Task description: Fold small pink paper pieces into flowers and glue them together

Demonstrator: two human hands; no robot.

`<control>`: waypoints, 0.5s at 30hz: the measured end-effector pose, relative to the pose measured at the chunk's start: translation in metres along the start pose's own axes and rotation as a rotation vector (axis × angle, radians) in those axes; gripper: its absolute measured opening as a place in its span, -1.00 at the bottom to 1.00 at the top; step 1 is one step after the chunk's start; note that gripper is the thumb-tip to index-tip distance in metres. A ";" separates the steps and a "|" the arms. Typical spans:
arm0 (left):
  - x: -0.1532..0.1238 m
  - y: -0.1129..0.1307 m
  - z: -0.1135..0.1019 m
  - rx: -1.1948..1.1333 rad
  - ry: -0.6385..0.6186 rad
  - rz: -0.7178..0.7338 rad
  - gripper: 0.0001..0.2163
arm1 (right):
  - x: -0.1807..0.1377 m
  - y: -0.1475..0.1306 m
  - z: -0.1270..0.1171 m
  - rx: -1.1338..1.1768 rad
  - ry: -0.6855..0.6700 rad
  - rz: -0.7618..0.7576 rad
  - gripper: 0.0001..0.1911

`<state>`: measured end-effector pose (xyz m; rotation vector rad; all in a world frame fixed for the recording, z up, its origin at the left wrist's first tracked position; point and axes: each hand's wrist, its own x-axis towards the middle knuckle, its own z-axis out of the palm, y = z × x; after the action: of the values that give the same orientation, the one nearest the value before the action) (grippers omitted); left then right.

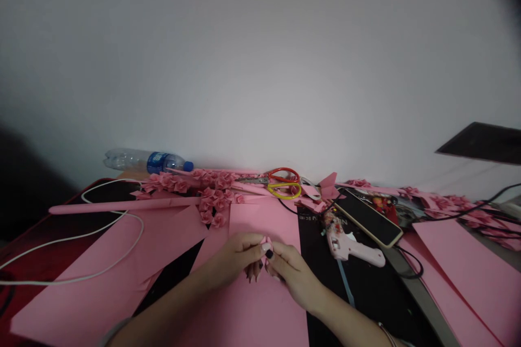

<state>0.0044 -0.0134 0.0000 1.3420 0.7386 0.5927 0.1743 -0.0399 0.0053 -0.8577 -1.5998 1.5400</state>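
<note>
My left hand (247, 256) and my right hand (288, 268) meet in the middle, both closed on one small folded piece of pink paper (266, 242). Thumbs press on it from either side, and fingers hide most of its shape. Beneath both hands lies a long sheet of pink paper (260, 314). Just beyond it sits a cluster of pink paper flowers (215, 198). Scissors (285, 183) with one red and one yellow handle loop rest behind the hands. To the right of my right hand is a pale pink glue gun (352, 249).
A plastic bottle (148, 161) lies by the wall. Pink sheets (93, 260) and a white cable (140, 227) spread on the left, along with a rolled pink tube (122, 205). Rightward are a phone (368, 218), more pink sheets (468, 276) and dark cables.
</note>
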 end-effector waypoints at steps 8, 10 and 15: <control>-0.002 0.006 0.001 0.104 0.055 0.006 -0.58 | -0.004 0.002 0.000 -0.086 0.274 -0.022 -0.79; -0.002 0.007 0.002 0.133 0.058 0.007 -0.60 | -0.005 0.000 -0.001 -0.109 0.254 -0.023 -0.72; -0.002 0.006 0.001 0.185 0.092 0.001 -0.62 | -0.004 0.000 -0.002 -0.244 0.244 -0.053 -0.73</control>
<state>0.0041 -0.0149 0.0061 1.4921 0.8851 0.6012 0.1781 -0.0429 0.0053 -1.0814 -1.6350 1.1680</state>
